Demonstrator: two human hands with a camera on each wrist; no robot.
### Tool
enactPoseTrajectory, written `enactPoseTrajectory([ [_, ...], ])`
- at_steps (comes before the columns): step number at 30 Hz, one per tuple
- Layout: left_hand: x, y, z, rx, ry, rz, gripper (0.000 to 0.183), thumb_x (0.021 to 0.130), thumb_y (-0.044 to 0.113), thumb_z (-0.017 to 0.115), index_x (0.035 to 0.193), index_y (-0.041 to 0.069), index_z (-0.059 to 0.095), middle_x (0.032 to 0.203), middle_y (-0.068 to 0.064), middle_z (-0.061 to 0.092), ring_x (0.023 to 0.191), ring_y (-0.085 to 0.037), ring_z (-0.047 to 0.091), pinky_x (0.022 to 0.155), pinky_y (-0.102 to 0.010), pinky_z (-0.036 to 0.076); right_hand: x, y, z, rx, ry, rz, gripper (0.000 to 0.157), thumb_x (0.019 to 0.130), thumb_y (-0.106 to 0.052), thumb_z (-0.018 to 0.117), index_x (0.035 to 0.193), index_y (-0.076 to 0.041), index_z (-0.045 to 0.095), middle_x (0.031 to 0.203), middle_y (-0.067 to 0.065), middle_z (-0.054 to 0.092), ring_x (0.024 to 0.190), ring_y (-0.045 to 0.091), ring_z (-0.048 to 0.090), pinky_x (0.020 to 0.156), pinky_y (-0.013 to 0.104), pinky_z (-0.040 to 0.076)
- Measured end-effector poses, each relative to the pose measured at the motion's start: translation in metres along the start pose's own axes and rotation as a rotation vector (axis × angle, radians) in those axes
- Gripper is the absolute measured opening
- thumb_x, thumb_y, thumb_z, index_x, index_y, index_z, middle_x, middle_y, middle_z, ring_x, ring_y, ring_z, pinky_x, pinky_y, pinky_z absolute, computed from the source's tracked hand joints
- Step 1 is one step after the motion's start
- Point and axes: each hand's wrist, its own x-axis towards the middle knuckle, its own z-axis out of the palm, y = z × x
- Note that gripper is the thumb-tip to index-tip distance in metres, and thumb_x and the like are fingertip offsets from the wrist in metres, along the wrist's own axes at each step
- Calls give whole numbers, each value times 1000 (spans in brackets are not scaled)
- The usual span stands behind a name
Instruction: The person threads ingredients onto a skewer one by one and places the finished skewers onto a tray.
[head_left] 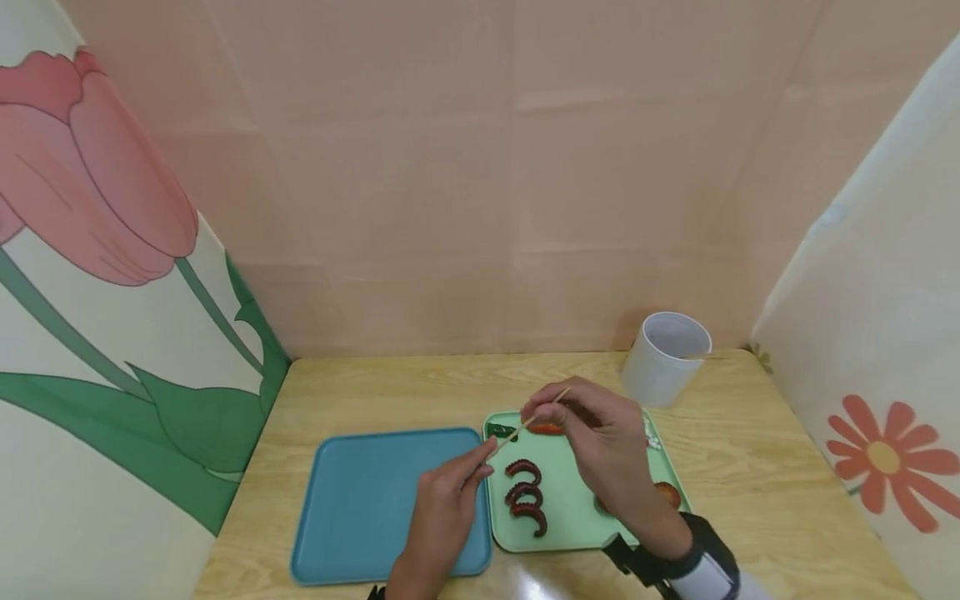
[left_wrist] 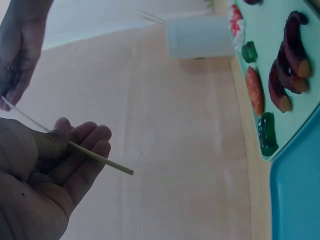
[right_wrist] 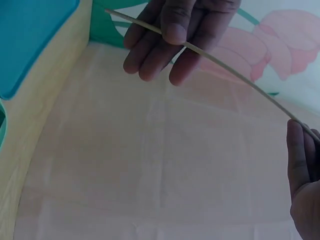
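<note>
— Left hand (head_left: 444,504) and right hand (head_left: 600,437): clamped on what?
— Each pinches one thin, straight, pale stick (head_left: 517,432), wooden-looking, slanting across the green tray (head_left: 566,500) in the head view.
— What's on that tray?
— Glossy, dark-red curled pieces (head_left: 525,493), ridged outside. Round-cornered and smooth, a blue tray (head_left: 360,508) adjoins it.
</note>
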Motion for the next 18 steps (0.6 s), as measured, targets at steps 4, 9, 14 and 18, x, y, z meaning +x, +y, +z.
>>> enactPoseTrajectory([
  [4,-4,-2,0,-50,6,-1,28,84,-5,75,112,2,77,96,-10,80,88,-20,79,78,-14,58,-5,3,4,-21,-28,85,17,90,17,63,99,6,71,91,12,76,83,12,76,73,29,64],
  [9,-8,-6,-3,-37,14,-86,16,85,-9,71,99,-3,76,86,-12,79,77,-18,78,75,-13,59,-10,19,0,-161,-69,339,16,100,0,60,112,1,71,101,13,76,89,13,76,78,33,64],
  [14,-14,-8,-13,-37,14,-329,14,91,-9,66,100,-4,76,85,-11,78,75,-18,78,73,-18,61,-43,65,-3,-691,-345,512,15,97,-20,69,109,-12,71,106,5,72,91,15,70,76,31,59],
  [18,-21,-13,-21,-13,-24,-471,15,94,-5,64,103,-2,76,86,-10,79,76,-17,77,72,-19,62,-88,103,-1,-1032,-567,475,22,85,-23,82,99,-11,71,93,1,62,84,18,61,60,31,53],
])
